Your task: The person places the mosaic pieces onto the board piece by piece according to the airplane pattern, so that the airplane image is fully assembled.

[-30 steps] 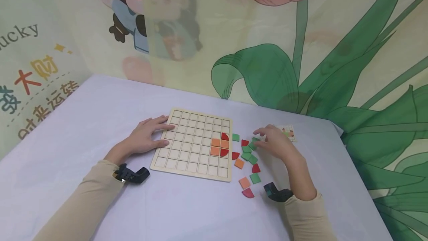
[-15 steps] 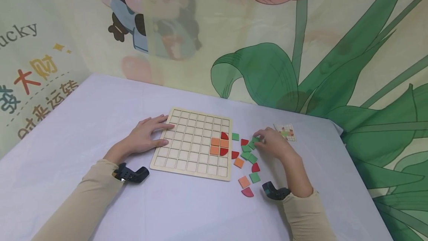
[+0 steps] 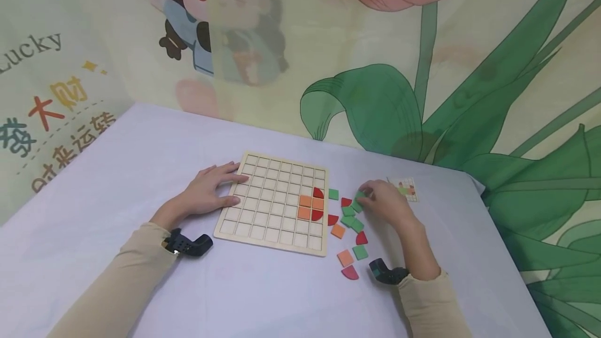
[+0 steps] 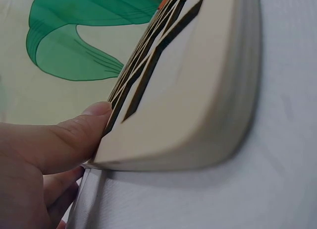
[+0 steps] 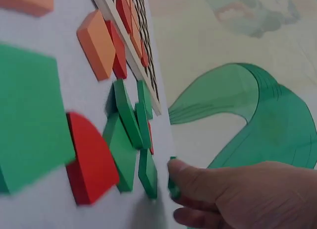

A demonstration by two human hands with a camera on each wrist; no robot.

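Pinching a green tile (image 3: 360, 195) in my right fingers (image 5: 190, 178), left fingers (image 3: 231, 177) spread on the board (image 3: 277, 184); tbh I'd lift straight up.

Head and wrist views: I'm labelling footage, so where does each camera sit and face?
Head: on the head, facing forward and down at the pale wooden grid board; beige sleeves, left grip and right grip show.
Left wrist: on that wrist, facing the board's rounded corner; left grip partly shows.
Right wrist: on that wrist, facing flat green square tiles; right grip partly shows.
Head and right wrist share those tiles and that grip.
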